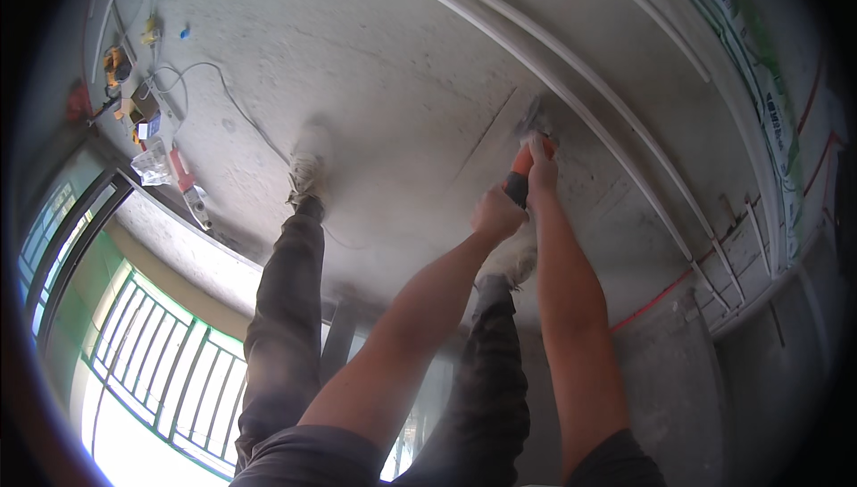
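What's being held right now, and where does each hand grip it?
An orange-and-black power tool: the left hand grips its dark rear end, the right hand its orange front section.

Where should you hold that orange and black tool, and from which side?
The orange and black tool is probably best held by its long body, from the near side. The body stretches back to that side, its head away at the floor, leaving room for two: left grip on the dark rear, right grip on the orange front.
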A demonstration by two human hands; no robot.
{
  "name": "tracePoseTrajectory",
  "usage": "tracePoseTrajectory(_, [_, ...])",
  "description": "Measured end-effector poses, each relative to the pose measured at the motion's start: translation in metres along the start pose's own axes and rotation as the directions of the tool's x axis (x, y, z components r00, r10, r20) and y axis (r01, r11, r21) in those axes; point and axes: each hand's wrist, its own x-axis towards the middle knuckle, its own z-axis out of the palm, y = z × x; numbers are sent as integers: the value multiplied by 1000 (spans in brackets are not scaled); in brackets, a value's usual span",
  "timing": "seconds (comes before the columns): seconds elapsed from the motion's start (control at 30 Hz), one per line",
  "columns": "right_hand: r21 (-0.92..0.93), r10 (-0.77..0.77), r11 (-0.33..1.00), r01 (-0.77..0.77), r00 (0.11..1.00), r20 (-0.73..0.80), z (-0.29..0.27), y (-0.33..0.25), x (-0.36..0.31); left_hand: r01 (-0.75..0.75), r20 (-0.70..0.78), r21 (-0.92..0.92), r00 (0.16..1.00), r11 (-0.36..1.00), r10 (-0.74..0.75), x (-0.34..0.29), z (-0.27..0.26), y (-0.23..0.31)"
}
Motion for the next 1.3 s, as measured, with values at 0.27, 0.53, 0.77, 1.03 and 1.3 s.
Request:
tracePoseTrajectory(0.27, [17,-23,1000,24,1000,-14,4,12,-33,-39,-121,-37,992,999,34,-14,6,-27])
tracePoseTrajectory(0.53, [29,-131,991,131,991,3,3,37,-38,-8,-42,-11,999,1000,7,-17,-2,-43])
tracePoseTrajectory(0.77, [73,-104,992,101,994,28,-1,47,-27,-35,-54,-25,998,999,34,-9,4,-52])
tracePoseTrajectory(1.03, [67,-194,979,195,981,-21,9,45,-34,-15,-20,-33,1000,999,14,-4,4,-56])
tracePoseTrajectory(1.3, [68,-140,988,137,990,34,8,52,-40,-34,-65,-7,997,999,33,-6,5,-69])
